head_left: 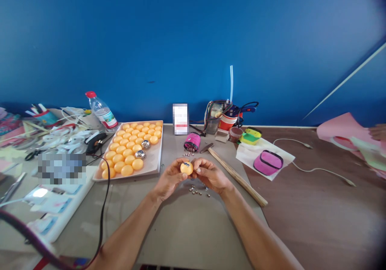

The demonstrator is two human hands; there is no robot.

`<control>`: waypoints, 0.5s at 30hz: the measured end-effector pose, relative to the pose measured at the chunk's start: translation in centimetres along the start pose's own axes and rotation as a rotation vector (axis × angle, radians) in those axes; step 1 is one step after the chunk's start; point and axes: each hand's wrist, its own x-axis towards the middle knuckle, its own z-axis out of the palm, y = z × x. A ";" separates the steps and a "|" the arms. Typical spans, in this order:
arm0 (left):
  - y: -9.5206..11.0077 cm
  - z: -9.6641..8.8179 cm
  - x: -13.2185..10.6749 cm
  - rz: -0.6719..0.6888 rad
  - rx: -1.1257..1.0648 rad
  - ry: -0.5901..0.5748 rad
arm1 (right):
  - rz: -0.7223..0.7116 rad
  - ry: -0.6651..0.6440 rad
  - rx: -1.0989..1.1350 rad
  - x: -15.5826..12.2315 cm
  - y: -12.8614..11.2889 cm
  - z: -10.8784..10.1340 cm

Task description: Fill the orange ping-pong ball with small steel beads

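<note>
Between two hands [171,176], one ball [185,169]

wall [193,41]: blue, small dark mark [150,82] left of centre | pale diagonal strip [346,79] at right | worktop [181,234]: grey middle, brown right | light: soft sheen upper right

the view is bright (right-hand corners dark and blurred).
</note>
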 end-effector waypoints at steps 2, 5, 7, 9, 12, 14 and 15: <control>-0.1 -0.1 0.0 0.007 0.013 0.003 | 0.002 0.000 -0.002 0.0 0.0 0.0; -0.3 -0.2 0.0 0.017 0.038 0.001 | 0.011 0.002 0.008 0.0 0.0 0.0; -0.4 -0.3 0.0 0.022 0.052 0.008 | 0.018 0.008 0.014 0.1 0.0 0.0; -0.5 -0.3 0.0 0.025 0.060 0.020 | 0.018 0.010 0.021 0.1 0.0 0.0; -0.6 -0.5 0.1 0.034 0.072 0.032 | 0.011 -0.002 0.039 0.1 0.2 -0.2; -0.6 -0.5 0.1 0.036 0.085 0.038 | 0.008 -0.008 0.045 0.2 0.3 -0.3; -0.6 -0.5 0.1 0.035 0.092 0.043 | 0.007 -0.008 0.045 0.2 0.3 -0.3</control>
